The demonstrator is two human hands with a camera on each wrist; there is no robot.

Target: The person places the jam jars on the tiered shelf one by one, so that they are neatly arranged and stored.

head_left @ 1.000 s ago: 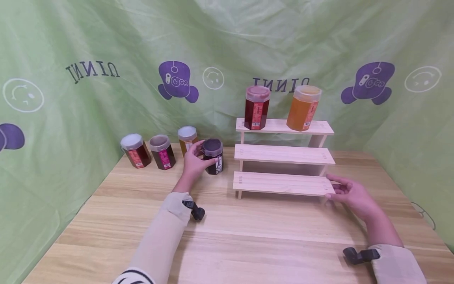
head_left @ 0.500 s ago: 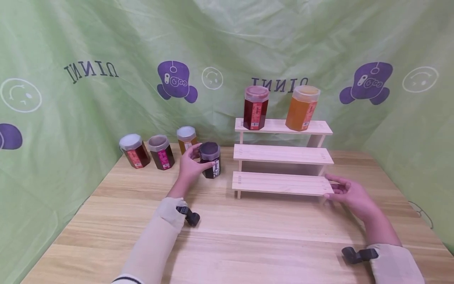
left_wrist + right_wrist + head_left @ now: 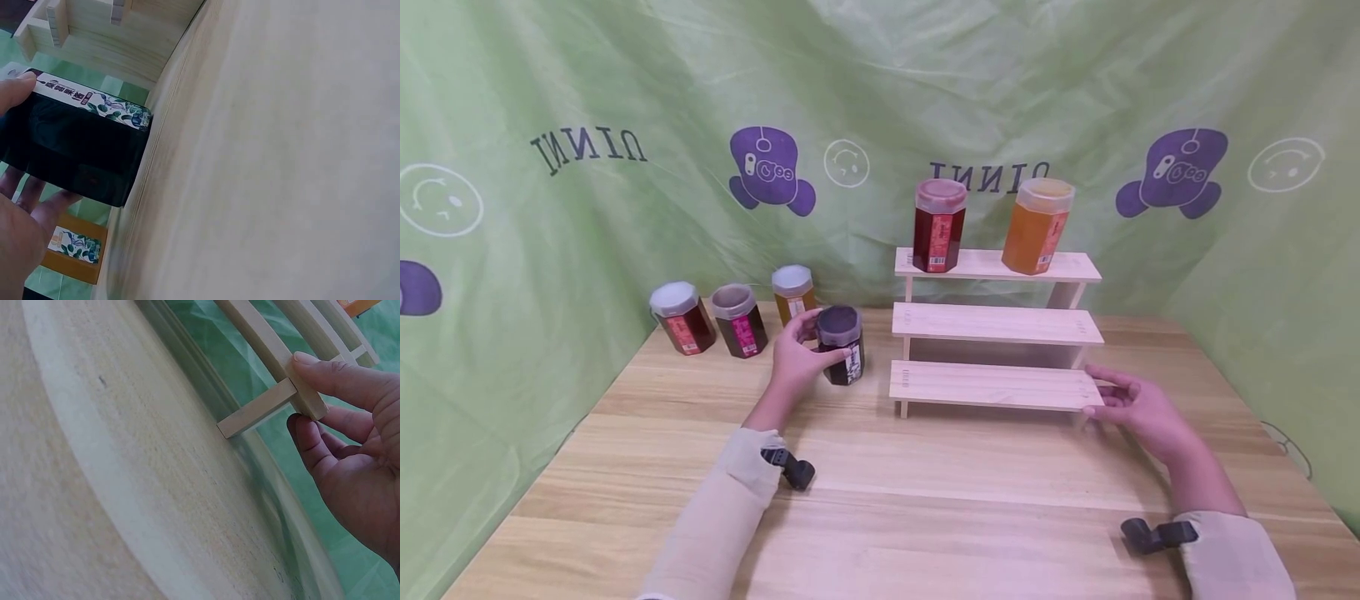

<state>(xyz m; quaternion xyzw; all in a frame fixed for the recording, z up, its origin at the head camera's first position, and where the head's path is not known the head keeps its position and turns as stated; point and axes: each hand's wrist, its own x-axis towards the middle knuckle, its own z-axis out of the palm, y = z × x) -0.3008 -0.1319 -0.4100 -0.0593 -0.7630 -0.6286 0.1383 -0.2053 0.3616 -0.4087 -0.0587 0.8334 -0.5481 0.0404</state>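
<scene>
My left hand [image 3: 796, 360] grips a dark, nearly black jar [image 3: 841, 343] with a greyish lid, thumb on one side and fingers on the other. In the left wrist view the jar [image 3: 75, 134] shows a white label with plant pictures, its base close over the table. A three-tier wooden display stand [image 3: 992, 387] stands to the right of it. With thumb above and fingers below, my right hand [image 3: 1150, 421] pinches the right end of the stand's bottom shelf, as the right wrist view shows at the shelf end [image 3: 309, 403].
On the top tier stand a red jar [image 3: 938, 229] and an amber jar [image 3: 1039, 229]. Left of my left hand are a red jar [image 3: 685, 321], a dark jar with a pink label [image 3: 741, 325] and a honey-coloured jar [image 3: 792, 296]. A green curtain [image 3: 880, 100] hangs behind the table [image 3: 925, 500].
My left hand has drawn the dark jar a little toward me and slightly left, away from the honey-coloured jar. My right hand keeps its place on the stand.
</scene>
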